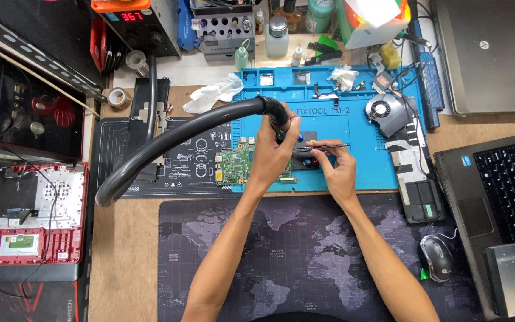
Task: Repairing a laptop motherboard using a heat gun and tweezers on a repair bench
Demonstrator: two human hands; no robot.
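Left hand closed around the black nozzle at the end of a thick grey hose, held over the green board. Right hand pinching thin tweezers, tips pointing left toward the nozzle. Board lying on the left part of the blue mat, partly hidden under the left hand. Further out on the mat: a fan at upper right, crumpled tissue above. Near the right edge, a mouse and a black laptop; far left, a red laptop shell.
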